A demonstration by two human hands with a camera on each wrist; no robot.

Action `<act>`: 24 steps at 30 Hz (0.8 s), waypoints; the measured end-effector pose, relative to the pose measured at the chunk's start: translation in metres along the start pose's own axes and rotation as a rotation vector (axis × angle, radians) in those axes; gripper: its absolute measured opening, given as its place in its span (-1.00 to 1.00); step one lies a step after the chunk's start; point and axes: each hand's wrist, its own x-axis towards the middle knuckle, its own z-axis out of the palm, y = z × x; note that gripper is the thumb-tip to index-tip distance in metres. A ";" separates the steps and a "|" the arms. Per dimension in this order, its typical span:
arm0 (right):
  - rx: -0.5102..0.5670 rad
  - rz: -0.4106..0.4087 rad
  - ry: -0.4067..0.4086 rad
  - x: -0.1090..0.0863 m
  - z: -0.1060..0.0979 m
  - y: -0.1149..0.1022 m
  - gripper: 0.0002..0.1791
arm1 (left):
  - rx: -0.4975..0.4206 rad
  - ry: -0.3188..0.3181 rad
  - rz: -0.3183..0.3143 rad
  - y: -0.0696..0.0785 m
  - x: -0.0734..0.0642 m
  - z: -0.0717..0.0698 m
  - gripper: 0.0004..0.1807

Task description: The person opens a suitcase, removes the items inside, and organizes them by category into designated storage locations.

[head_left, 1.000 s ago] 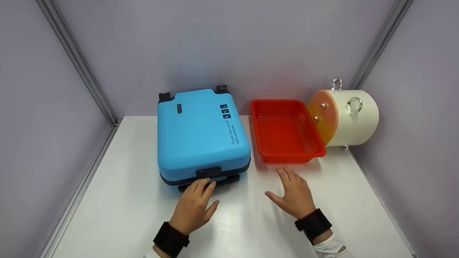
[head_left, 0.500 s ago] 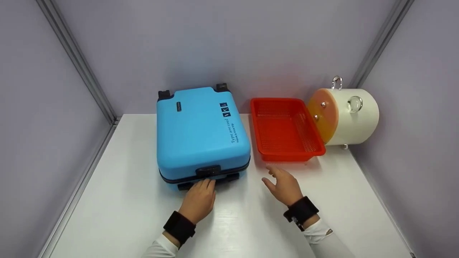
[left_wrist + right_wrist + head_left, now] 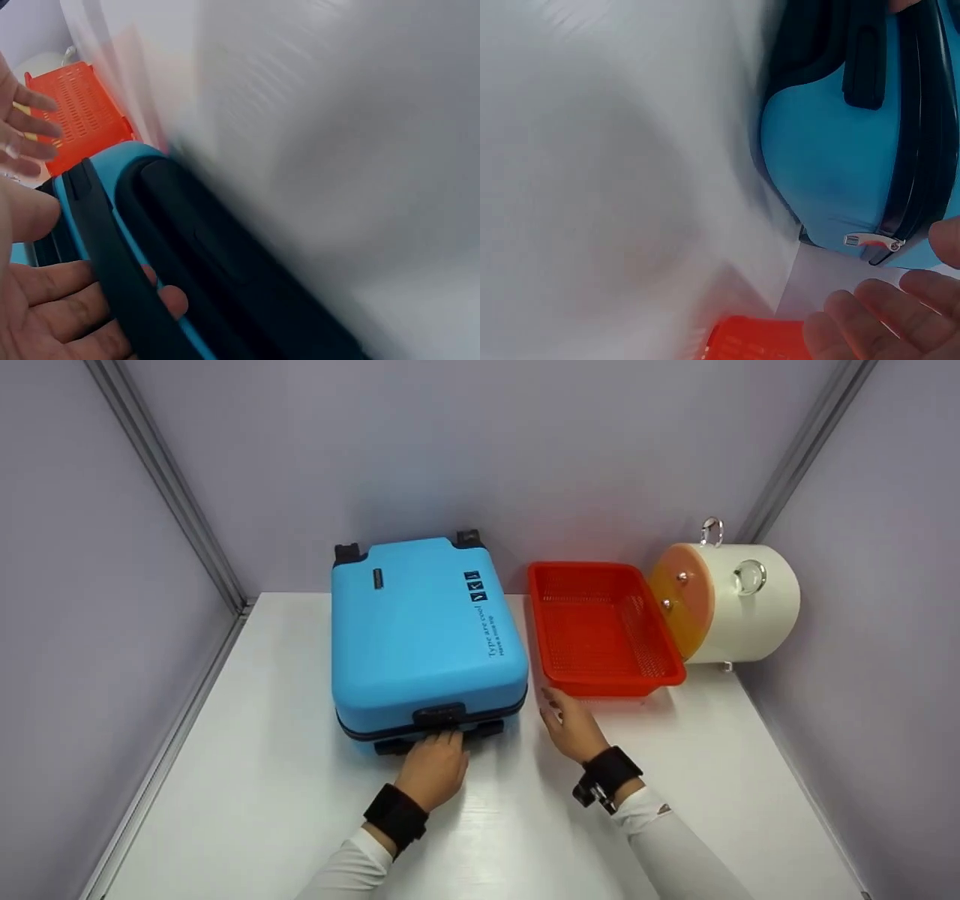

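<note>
A light blue suitcase [image 3: 424, 630] lies flat on the white table, its wheels toward the back wall. My left hand [image 3: 433, 771] is at its front side. In the left wrist view the fingers [image 3: 71, 311] of that hand pass behind the black carry handle [image 3: 112, 255] and hook it, tips showing on the far side. The thumb [image 3: 34, 214] lies close to the handle. My right hand [image 3: 576, 731] holds nothing, its fingers spread loosely beside the suitcase's front right corner. Near it, in the right wrist view, a metal zipper pull [image 3: 875, 240] hangs at the black zipper band [image 3: 911, 150].
A red plastic basket [image 3: 615, 688] stands right of the suitcase. Behind it to the right lies a white cylinder [image 3: 750, 615] with an orange and yellow end face and clear rings. Grey panel walls [image 3: 480, 450] enclose the table's back and sides.
My left hand has moved from above the suitcase's front edge down onto the handle, its fingers now hooked behind it. The right hand has shifted left, toward the suitcase's corner.
</note>
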 end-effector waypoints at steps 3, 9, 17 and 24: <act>0.051 0.015 0.016 0.007 0.007 -0.001 -0.53 | -0.013 0.005 -0.019 0.000 0.002 0.004 -0.72; 0.141 0.018 0.044 0.020 0.019 0.004 -0.53 | 0.023 0.081 -0.026 -0.002 0.002 0.013 -0.79; 0.181 0.052 0.050 0.023 0.028 0.007 -0.55 | -0.110 0.043 -0.012 -0.012 -0.011 0.017 -0.82; 0.179 0.030 0.067 0.014 0.029 0.009 -0.62 | -0.216 -0.014 0.026 -0.024 -0.019 0.011 -0.80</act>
